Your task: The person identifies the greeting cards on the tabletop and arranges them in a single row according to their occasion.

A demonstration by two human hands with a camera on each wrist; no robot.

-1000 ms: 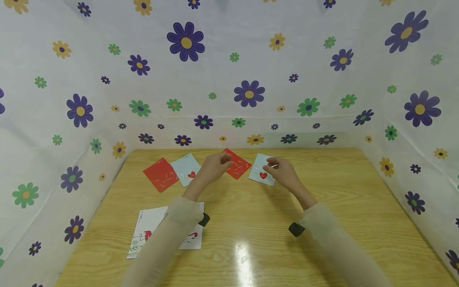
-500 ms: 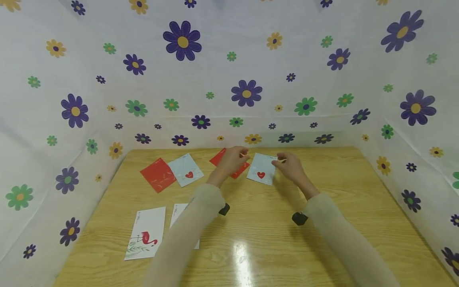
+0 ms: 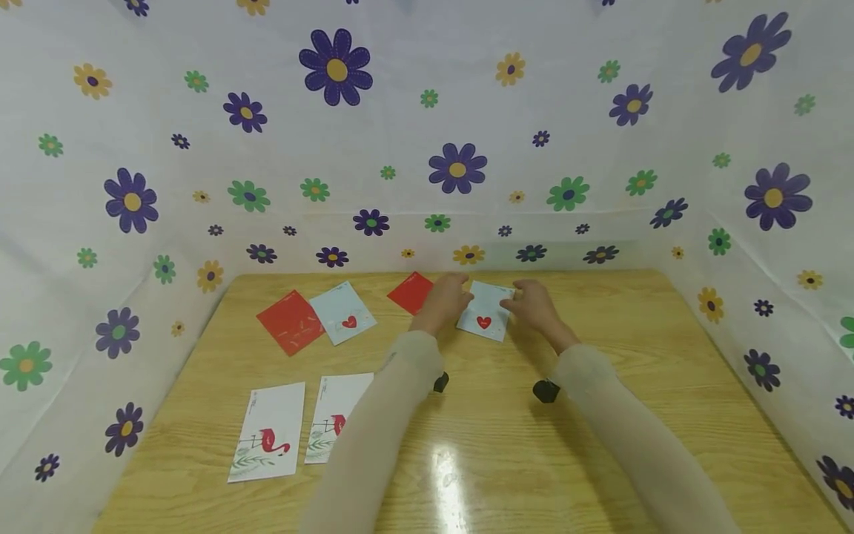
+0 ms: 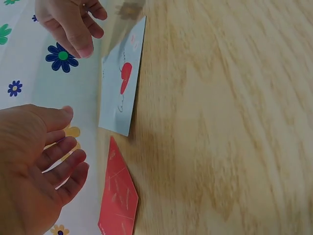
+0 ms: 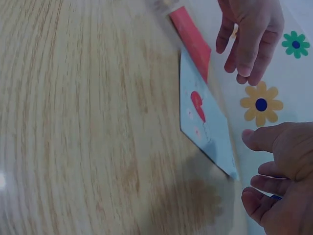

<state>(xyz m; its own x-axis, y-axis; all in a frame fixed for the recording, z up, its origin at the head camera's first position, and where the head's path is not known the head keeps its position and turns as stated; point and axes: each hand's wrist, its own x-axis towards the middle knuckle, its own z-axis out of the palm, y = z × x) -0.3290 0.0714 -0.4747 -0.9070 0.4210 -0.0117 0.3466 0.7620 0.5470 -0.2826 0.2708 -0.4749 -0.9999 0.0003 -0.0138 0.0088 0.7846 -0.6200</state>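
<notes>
A light blue card with a red heart lies at the back of the table, between my two hands. My left hand hovers at its left edge, fingers relaxed and apart, holding nothing. In the head view this hand covers part of a red card; the left wrist view shows that red card below the light blue one. Over the right edge of the light blue card is my right hand, its thumb and loosely bent fingers spread with nothing between them, as the right wrist view shows.
Another red card and light blue heart card lie side by side at the back left. Two white flamingo cards are nearer the front left, one partly behind my left sleeve. A flower-patterned cloth surrounds the wooden table.
My left hand has moved right, across the red card to the light blue card's left edge. My right hand has shifted slightly, staying near that card's right side. The cards stay in place.
</notes>
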